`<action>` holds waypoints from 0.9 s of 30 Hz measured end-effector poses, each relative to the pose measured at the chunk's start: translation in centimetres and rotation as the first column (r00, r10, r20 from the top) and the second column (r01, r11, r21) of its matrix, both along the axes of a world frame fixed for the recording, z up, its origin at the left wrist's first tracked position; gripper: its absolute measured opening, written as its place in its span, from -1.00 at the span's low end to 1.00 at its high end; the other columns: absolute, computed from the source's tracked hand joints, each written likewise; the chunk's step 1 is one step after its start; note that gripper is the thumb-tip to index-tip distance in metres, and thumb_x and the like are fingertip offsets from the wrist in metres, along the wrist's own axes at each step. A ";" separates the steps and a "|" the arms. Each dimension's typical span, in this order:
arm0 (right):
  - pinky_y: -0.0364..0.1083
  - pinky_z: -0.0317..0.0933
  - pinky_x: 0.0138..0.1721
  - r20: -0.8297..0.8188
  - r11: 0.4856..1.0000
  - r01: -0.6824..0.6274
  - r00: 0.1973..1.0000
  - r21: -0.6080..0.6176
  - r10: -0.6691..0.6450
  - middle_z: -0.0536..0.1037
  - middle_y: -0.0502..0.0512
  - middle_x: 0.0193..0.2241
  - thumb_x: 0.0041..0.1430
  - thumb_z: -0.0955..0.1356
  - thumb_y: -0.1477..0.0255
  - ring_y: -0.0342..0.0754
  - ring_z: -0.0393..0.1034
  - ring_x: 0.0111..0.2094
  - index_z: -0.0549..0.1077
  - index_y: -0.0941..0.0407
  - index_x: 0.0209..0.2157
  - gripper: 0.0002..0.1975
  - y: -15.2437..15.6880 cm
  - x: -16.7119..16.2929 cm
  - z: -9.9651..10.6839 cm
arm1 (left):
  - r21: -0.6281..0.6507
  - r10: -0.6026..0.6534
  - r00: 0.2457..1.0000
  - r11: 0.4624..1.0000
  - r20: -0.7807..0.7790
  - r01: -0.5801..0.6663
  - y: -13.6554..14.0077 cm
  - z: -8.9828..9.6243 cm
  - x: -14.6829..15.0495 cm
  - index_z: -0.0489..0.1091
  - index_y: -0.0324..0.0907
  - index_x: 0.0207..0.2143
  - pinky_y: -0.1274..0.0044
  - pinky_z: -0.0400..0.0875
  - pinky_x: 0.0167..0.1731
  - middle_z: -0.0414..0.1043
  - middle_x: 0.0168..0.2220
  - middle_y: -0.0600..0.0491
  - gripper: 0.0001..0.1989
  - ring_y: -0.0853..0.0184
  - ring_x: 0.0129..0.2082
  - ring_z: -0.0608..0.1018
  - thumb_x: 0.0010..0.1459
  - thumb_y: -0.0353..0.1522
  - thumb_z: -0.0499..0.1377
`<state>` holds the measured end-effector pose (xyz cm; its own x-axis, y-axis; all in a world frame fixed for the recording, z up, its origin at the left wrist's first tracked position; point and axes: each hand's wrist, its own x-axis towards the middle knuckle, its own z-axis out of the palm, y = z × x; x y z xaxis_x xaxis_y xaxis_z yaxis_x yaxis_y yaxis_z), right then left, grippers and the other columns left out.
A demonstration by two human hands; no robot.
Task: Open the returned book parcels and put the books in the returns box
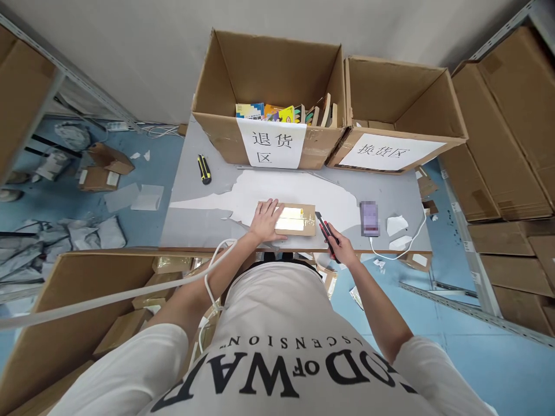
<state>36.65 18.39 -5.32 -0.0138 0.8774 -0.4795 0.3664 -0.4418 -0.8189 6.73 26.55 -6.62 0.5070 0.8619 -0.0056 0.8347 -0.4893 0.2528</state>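
A small brown cardboard package (309, 221) with a white label (289, 219) lies flat on the table near its front edge. My left hand (265, 221) rests on the package's left end, fingers spread. In my right hand (341, 247) is a red and black box cutter (326, 233), gripped by the handle. Its tip points up and left, close beside the package's right end; whether it touches the cardboard I cannot tell.
Behind stand a large carton (217, 136) of books and a second carton (333, 156), both with paper signs. A yellow-black cutter (203, 169) lies left, a phone (370, 219) with a white cable right. A big box of parcels (65, 289) stands lower left; a white cord crosses my left arm.
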 end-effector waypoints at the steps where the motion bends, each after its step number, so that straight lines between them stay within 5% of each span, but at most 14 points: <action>1: -0.20 0.25 -0.67 0.036 0.999 -0.037 0.999 0.001 0.037 0.46 0.03 -0.34 0.23 0.21 0.17 -0.25 0.26 -0.63 0.08 -0.02 0.32 -0.36 0.3 0.3 0.3 | 0.004 0.004 1.000 1.000 0.003 -0.004 0.0 0.0 0.0 0.07 -0.25 0.29 0.09 -0.22 0.26 0.03 0.31 -0.30 0.12 -0.16 0.30 0.07 -0.24 0.14 0.28; 6: -0.21 0.26 -0.63 0.154 0.977 -0.214 0.965 -0.003 0.211 0.46 -0.02 -0.46 0.24 0.23 0.26 -0.26 0.20 -0.68 0.13 -0.01 0.30 -0.40 1.6 2.1 1.8 | 0.021 0.014 0.999 1.000 0.032 -0.015 0.1 -0.1 0.1 0.11 -0.26 0.27 0.08 -0.19 0.25 0.06 0.29 -0.31 0.09 -0.17 0.28 0.11 -0.22 0.15 0.25; 11: -0.18 0.25 -0.63 0.091 0.956 -0.288 0.952 -0.049 0.292 0.44 -0.04 -0.48 0.25 0.22 0.25 -0.25 0.20 -0.69 0.11 -0.01 0.31 -0.39 1.5 3.2 2.0 | 0.022 0.016 0.999 1.000 0.039 -0.017 0.1 -0.3 0.1 0.10 -0.28 0.27 0.08 -0.19 0.25 0.06 0.28 -0.32 0.10 -0.17 0.27 0.12 -0.22 0.18 0.23; 27: -0.18 0.21 -0.66 -0.098 0.979 -0.188 0.979 -0.084 0.179 0.41 -0.04 -0.46 0.25 0.22 0.11 -0.24 0.21 -0.68 0.10 -0.03 0.30 -0.37 -4.3 3.1 0.3 | -0.052 -0.006 1.000 0.999 0.026 0.007 0.3 0.2 0.1 0.04 -0.30 0.30 0.12 -0.26 0.26 -0.01 0.31 -0.33 0.14 -0.15 0.30 0.06 -0.21 0.16 0.25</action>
